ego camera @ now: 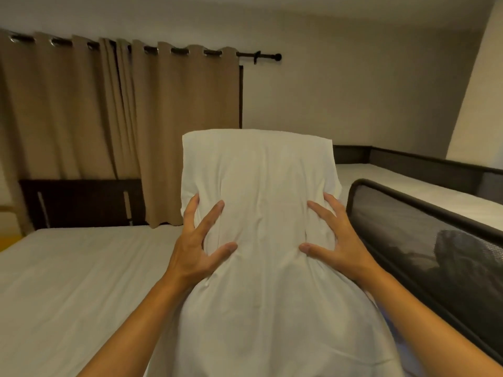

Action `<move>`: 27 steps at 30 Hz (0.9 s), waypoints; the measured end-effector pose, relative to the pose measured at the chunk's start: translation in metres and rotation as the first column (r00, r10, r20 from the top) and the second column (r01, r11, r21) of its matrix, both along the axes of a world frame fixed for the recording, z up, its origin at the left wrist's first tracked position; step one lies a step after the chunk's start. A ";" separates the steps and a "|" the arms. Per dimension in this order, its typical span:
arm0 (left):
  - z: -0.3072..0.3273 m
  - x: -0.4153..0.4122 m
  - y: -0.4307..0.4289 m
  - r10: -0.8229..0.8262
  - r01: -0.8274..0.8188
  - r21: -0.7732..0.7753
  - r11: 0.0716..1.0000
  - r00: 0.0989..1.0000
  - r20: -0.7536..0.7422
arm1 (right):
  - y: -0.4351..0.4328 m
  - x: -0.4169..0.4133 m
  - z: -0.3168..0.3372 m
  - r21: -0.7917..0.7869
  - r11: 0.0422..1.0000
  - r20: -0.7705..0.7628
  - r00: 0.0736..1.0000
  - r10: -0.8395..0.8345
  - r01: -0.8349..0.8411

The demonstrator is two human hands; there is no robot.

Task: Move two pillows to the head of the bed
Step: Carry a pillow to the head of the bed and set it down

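A white pillow (258, 180) stands upright in front of me, held above the bed (76, 281). My left hand (200, 246) presses into its left side and my right hand (336, 240) into its right side, fingers spread and dug into the fabric. The pillow's lower end runs down towards me between my forearms. The dark headboard (81, 202) stands at the far end of the mattress, behind the pillow's left edge. Only this one pillow is in view.
A dark mesh bed rail (424, 240) runs along the right side of the mattress. Beyond it lies a second mattress (408, 183) against the wall. Brown curtains (122, 118) hang behind the headboard.
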State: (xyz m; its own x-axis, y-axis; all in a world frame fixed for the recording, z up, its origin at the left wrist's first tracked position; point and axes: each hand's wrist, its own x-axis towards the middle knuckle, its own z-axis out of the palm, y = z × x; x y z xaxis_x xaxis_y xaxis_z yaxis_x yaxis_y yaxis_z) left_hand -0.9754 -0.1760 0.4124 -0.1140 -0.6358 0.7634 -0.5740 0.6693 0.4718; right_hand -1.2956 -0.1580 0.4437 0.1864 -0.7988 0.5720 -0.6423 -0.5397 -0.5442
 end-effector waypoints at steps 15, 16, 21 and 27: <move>-0.001 0.055 -0.166 0.158 -0.159 0.030 0.987 0.987 0.040 | -0.206 0.053 0.007 -0.005 0.988 -0.022 0.988 0.152 -0.152; -0.003 0.057 -0.177 0.167 -0.169 0.031 0.985 0.985 0.043 | -0.220 0.055 0.006 -0.001 0.987 -0.020 0.987 0.162 -0.162; -0.006 0.065 -0.243 0.209 -0.211 0.027 0.977 0.976 0.051 | -0.301 0.064 -0.004 -0.006 0.976 0.009 0.976 0.217 -0.217; -0.004 0.058 -0.335 0.267 -0.271 0.049 0.961 0.961 0.074 | -0.414 0.062 -0.006 0.008 0.968 -0.010 0.968 0.249 -0.249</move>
